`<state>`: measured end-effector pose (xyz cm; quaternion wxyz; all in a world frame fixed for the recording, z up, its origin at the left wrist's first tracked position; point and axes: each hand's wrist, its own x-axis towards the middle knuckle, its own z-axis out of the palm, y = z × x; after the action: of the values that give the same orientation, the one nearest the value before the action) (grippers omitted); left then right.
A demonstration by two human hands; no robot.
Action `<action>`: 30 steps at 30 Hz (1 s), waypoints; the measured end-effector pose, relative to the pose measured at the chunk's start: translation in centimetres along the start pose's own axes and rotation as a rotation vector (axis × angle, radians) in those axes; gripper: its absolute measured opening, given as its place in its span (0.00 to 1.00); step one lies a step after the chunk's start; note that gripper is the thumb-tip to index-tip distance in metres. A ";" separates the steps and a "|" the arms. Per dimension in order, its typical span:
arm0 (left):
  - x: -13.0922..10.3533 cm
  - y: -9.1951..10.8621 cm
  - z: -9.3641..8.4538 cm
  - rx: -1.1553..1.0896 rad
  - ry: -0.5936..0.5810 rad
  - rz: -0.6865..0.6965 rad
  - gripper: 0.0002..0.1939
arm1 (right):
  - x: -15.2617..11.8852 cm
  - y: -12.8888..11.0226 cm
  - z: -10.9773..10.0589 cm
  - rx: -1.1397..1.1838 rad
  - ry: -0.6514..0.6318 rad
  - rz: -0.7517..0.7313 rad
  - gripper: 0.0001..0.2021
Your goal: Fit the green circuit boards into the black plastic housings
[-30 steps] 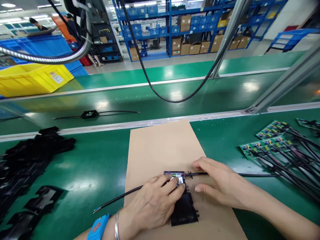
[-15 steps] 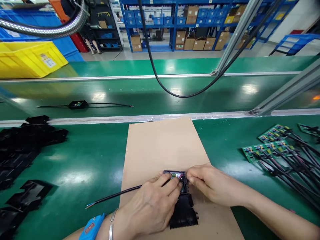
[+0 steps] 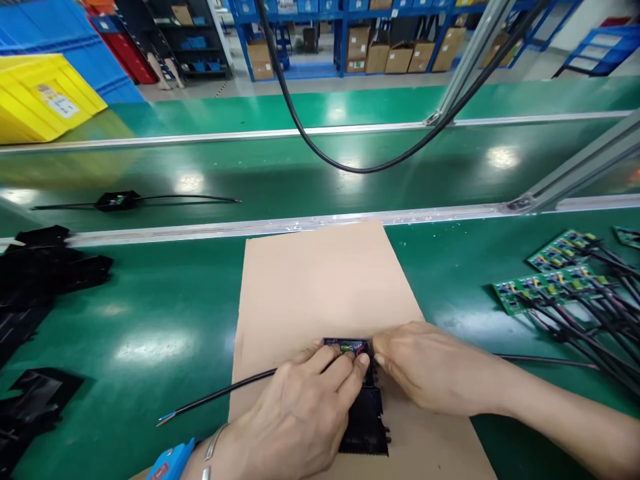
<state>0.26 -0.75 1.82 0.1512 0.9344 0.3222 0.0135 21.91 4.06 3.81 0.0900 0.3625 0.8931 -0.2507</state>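
A black plastic case (image 3: 364,423) lies opened out on a cardboard sheet (image 3: 320,280), with a small circuit board (image 3: 346,348) in its upper half. My left hand (image 3: 310,400) grips that upper half, fingertips pressing on the board and partly covering it. From under this hand a black cable (image 3: 225,389) runs left, ending in bare blue and brown wires. My right hand (image 3: 425,363) is closed in a pinch at the case's right edge. Another length of black cable (image 3: 545,361) shows beyond the right wrist; the pinched part is hidden by the fingers.
Black plastic cases (image 3: 45,273) are heaped at left. Green circuit boards (image 3: 550,287) with black cables lie at right. Across the metal rail sits a cabled case (image 3: 117,200). A yellow bin (image 3: 45,100) stands back left, and a black cable (image 3: 350,170) hangs overhead.
The view has tilted down and shifted slightly. My right hand has turned more knuckles-up at the case's edge, and a cable now shows beyond its wrist. The left hand keeps pressing on the board.
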 end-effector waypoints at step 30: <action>-0.1 1.0 0.5 0.058 0.098 -0.031 0.20 | -1.8 0.3 4.2 -0.017 0.404 -0.160 0.17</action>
<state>0.83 -1.73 1.65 0.1083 0.9316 0.3437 0.0477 23.29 1.02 0.69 -0.1083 0.3324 0.9210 -0.1717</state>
